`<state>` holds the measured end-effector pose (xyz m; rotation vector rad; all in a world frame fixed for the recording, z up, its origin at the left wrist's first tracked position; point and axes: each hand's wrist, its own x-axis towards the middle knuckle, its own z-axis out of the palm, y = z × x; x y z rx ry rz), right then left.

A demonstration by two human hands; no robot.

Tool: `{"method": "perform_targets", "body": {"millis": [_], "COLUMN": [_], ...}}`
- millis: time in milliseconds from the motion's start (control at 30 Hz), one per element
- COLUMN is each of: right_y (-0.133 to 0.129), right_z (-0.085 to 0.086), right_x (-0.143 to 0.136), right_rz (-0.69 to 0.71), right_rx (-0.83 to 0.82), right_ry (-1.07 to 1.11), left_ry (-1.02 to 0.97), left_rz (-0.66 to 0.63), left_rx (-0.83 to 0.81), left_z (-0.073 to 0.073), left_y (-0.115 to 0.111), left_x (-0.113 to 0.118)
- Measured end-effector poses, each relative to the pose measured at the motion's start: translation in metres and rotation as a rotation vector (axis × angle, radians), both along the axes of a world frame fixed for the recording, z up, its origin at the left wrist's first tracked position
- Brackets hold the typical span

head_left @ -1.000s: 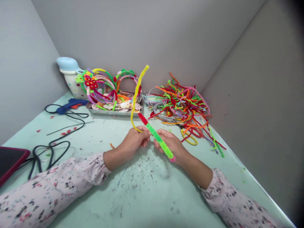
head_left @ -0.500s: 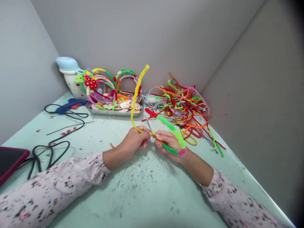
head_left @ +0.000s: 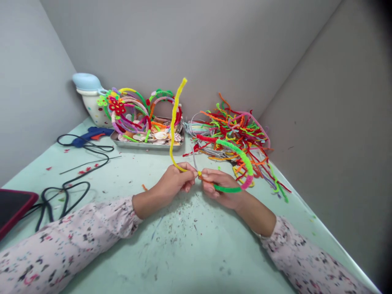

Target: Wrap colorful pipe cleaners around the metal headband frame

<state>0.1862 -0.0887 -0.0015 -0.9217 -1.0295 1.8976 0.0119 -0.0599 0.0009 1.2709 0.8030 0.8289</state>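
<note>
Near the middle of the table, my left hand [head_left: 177, 179] pinches the lower end of a yellow pipe cleaner [head_left: 173, 122], whose free end stands up and leans slightly right. Close beside it, my right hand [head_left: 221, 188] grips a curved headband [head_left: 249, 163] wrapped in red, green, pink and orange. The band arches up to the right of that hand. Between the fingertips, a small yellow wrap [head_left: 199, 173] sits at the end of the orange part. A thin grey bare end [head_left: 194, 157] of the band points upward there.
Behind my hands, a metal tray [head_left: 131, 145] holds shells and finished headbands [head_left: 134, 102]. A tangled pile of pipe cleaners [head_left: 239, 130] lies back right. At the left are a white cup [head_left: 96, 108], a blue glue gun [head_left: 88, 134], a black cord [head_left: 105, 163] and a dark red-edged device [head_left: 15, 208].
The headband has turned in my right hand, its arch swinging right and its red end shifting right. The yellow pipe cleaner's upper end has moved slightly left and up.
</note>
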Motion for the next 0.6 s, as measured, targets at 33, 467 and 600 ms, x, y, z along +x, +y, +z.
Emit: {"method": "perform_targets", "body": {"millis": [33, 467, 600], "right_y": [0.0002, 0.0014, 0.0017], "right_z": [-0.0009, -0.0023, -0.0029], "right_x": [0.0008, 0.0050, 0.0056], "right_rz": [0.006, 0.075, 0.078], "right_rx": [0.005, -0.021, -0.019], "right_ry": [0.007, 0.065, 0.086], "left_ry": [-0.005, -0.040, -0.031], "left_rz": [-0.006, -0.062, -0.067], "left_rx": [-0.002, -0.036, -0.026], "left_z": [0.0000, 0.0005, 0.0003], "left_y": [-0.0001, -0.0010, -0.0006], "left_x": [-0.0002, -0.0014, -0.0013]}}
